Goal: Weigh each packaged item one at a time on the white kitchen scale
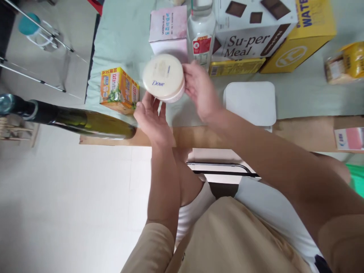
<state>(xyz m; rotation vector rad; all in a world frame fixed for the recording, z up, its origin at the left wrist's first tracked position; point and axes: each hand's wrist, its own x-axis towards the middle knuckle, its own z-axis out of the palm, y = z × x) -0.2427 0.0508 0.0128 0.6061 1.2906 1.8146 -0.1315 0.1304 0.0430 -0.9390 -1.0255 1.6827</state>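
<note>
A round cream-coloured tub with a Dove lid (163, 76) is held between my two hands above the cloth-covered table. My left hand (155, 119) is under its near left edge, fingers reaching beneath it and partly hidden. On its right side, my right hand (200, 89) grips the rim with thumb and fingers. Left of the tub stands an orange box (119, 90), close to my left thumb. Behind it is a pale pink box (168, 32). A clear bottle with a red label (201, 41) stands just beyond my right hand.
A tall green glass bottle (85, 121) rises at the table's left front corner. To the right are a white Su-per Meal box (256, 41), a yellow box (298, 49), a white flat case (250, 102) and a yellow packet (354, 62). A wooden edge (199, 136) runs along the front.
</note>
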